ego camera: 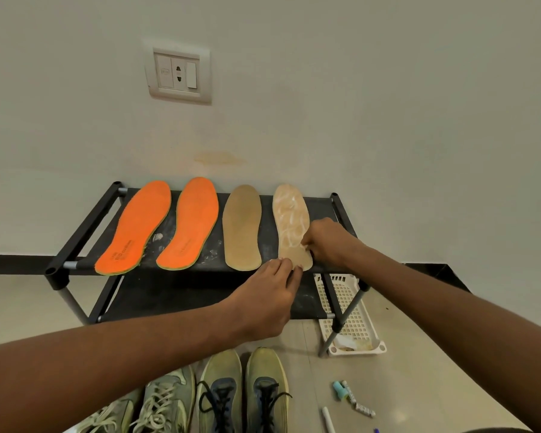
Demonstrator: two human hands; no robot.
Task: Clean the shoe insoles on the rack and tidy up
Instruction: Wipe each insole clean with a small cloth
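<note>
Insoles are the job, and the one in hand is the smeared tan insole (291, 223), rightmost of four on the top shelf of the black rack (85, 232). The left hand (269, 301) pinches its heel end with fingertips (286, 264), steadying it at the shelf's front edge. The right hand (325, 242) sits curled against the insole's right edge at about 3 o'clock from its middle — whether it holds a cloth or brush I cannot tell; nothing shows between the fingers. White streaks cover the upper two thirds of this insole, so the step looks like scrubbing or spreading cleaner, with the heel part not yet covered.

At 9 o'clock from it lies a plain tan insole (242, 228), then two orange insoles (188, 223) (135, 226), all looking untreated. Next, I judge — work down to the heel while the left hand keeps it from sliding off.

Below at 5 o'clock stands a white basket (350, 314); at 6 o'clock, shoes (244, 392) and small tubes (347, 395) on the floor await tidying.
</note>
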